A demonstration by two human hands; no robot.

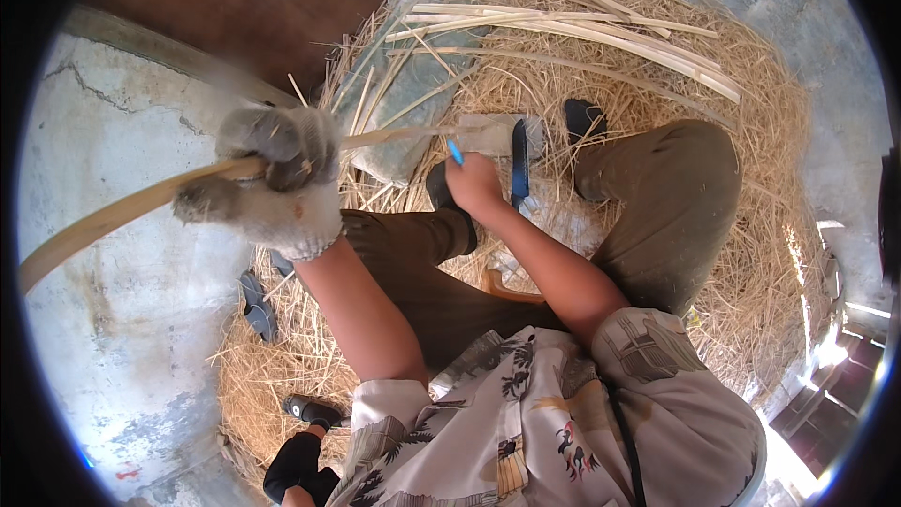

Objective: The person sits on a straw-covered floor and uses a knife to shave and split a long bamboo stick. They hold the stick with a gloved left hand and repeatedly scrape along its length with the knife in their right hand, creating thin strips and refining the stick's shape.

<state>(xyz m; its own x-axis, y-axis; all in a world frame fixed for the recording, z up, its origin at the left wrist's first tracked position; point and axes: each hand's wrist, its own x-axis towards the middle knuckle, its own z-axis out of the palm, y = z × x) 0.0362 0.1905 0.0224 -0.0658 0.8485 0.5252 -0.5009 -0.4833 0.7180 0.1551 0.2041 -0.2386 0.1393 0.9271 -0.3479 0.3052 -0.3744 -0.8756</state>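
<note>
My left hand (272, 178), in a dirty grey work glove, is closed around a long flat bamboo strip (103, 221) that runs from the lower left up toward the middle. My bare right hand (474, 180) grips a knife with a blue handle tip (454, 151); its dark blade (519, 164) points away from me, close to the strip's far end. I sit with both knees bent in brown trousers (676, 197) above a bed of straw-like shavings (751, 131).
A bundle of pale split bamboo strips (582, 28) lies on the shavings ahead. A grey sack (404, 94) lies under them at the left. Dark sandals (258, 305) rest at the left. A cracked concrete floor (122, 338) lies left, a wall right.
</note>
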